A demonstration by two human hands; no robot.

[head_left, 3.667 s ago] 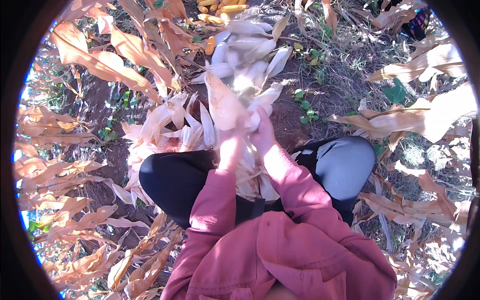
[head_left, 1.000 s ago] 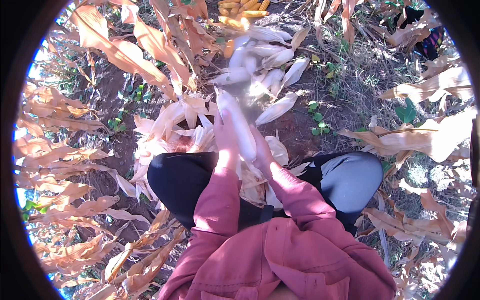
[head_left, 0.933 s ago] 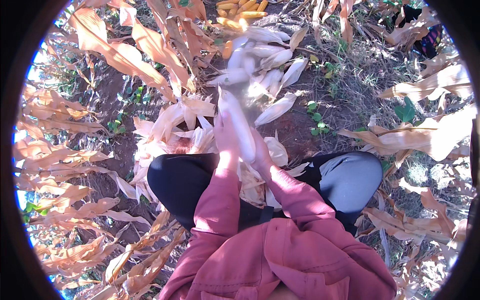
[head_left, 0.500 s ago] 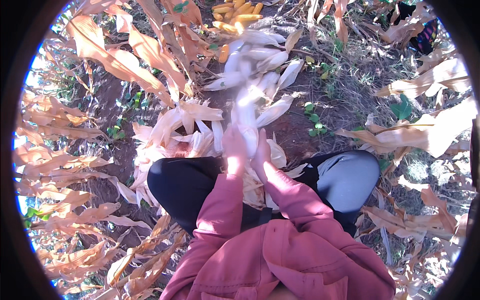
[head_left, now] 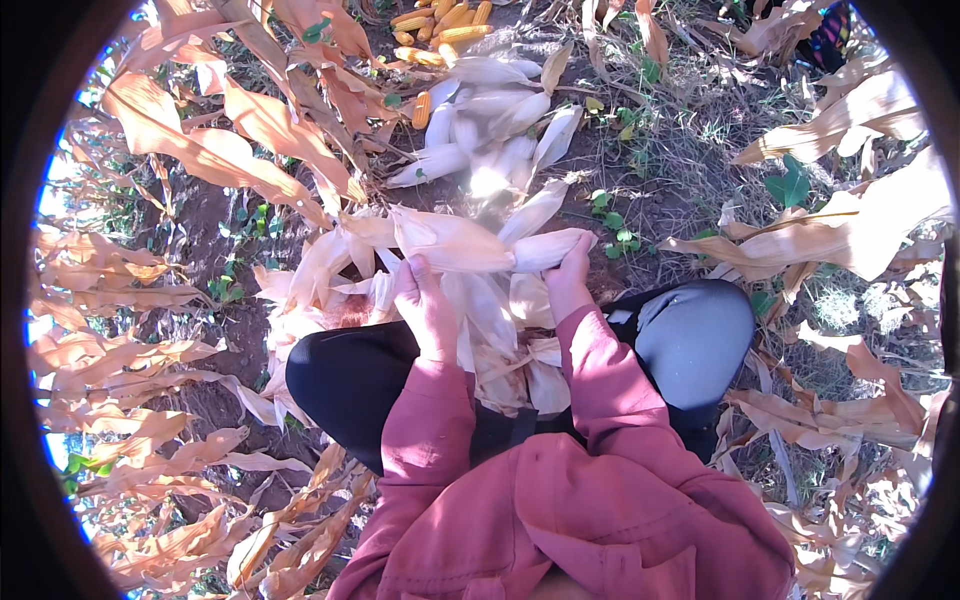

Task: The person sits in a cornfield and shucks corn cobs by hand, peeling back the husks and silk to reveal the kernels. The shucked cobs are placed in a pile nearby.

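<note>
An ear of corn in pale husk is stretched crosswise between my hands, above my crossed legs. My right hand is closed around its right end. At the other end, my left hand pinches the husk, which spreads wide and loose on that side. No kernels show on this ear. Just beyond lie several unhusked ears in a pale heap. Yellow husked cobs are piled at the far side, and a single yellow cob lies apart from them.
Torn husks lie in a heap by my left knee and between my legs. Dry corn stalks and leaves stand at the left; more dry leaves reach in from the right. A dark patterned item sits at the far right.
My hands have moved apart, the right one outward to the right and the left one to the left. The ear, earlier pointing away from me, now lies crosswise between them.
</note>
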